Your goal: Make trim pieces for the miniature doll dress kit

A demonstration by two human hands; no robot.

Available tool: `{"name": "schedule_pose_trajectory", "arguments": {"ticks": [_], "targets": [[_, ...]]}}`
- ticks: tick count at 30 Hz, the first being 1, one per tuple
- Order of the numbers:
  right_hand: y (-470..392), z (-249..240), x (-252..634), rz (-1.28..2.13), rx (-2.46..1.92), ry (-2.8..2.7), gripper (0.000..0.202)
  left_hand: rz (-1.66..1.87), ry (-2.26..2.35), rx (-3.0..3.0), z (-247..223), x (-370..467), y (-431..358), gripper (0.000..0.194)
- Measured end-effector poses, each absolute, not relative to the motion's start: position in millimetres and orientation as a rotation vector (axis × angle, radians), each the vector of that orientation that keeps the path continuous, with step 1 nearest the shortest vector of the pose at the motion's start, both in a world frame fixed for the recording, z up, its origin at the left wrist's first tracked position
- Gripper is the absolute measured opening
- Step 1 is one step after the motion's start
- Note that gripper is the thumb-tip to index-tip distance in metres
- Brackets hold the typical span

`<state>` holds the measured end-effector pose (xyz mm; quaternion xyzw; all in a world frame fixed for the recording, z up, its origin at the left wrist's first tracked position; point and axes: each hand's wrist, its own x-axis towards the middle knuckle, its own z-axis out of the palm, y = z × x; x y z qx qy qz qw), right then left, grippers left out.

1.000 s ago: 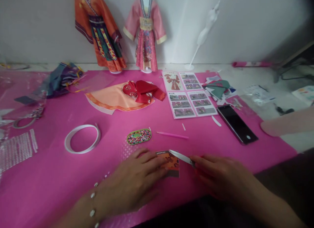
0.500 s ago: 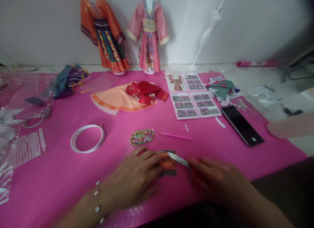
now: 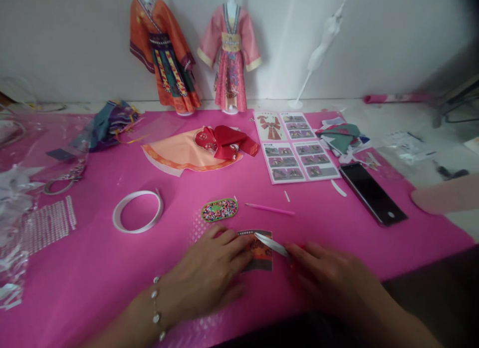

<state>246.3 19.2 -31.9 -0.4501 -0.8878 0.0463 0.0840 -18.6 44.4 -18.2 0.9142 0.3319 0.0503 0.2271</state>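
A small orange and grey patterned piece of fabric (image 3: pixel 264 263) lies flat on the pink mat, a row of white beads along its top edge. My left hand (image 3: pixel 213 268) rests over its left part, fingers close together and pressing it down. In my right hand (image 3: pixel 329 273) is a pair of red-handled scissors (image 3: pixel 272 244); the fingers wrap round the handles, and the pale blades lie over the fabric's upper part, pointing left. Just above sit an oval tray of multicoloured beads (image 3: pixel 219 209) and a pink pen (image 3: pixel 271 209).
A white tape roll (image 3: pixel 137 211) and bead strips (image 3: pixel 50 223) lie left. Behind are red and peach doll clothes (image 3: pixel 202 148), an instruction sheet (image 3: pixel 297 148) and two dressed doll figures (image 3: pixel 231 58). A phone (image 3: pixel 372 193) lies right, plastic bags far left.
The whole view has shifted slightly, so the table things appear a little further right. Both hands keep nearly the same places, and the scissors still lie over the fabric.
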Motion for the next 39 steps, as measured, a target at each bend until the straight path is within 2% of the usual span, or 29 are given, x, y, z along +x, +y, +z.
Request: {"name": "schedule_pose_trajectory", "arguments": {"ticks": [39], "targets": [[20.7, -30.9, 241.3, 0.064, -1.429, -2.698, 0.03, 0.204, 0.906, 2.548, -16.4, -18.6, 43.3, 0.044]]}}
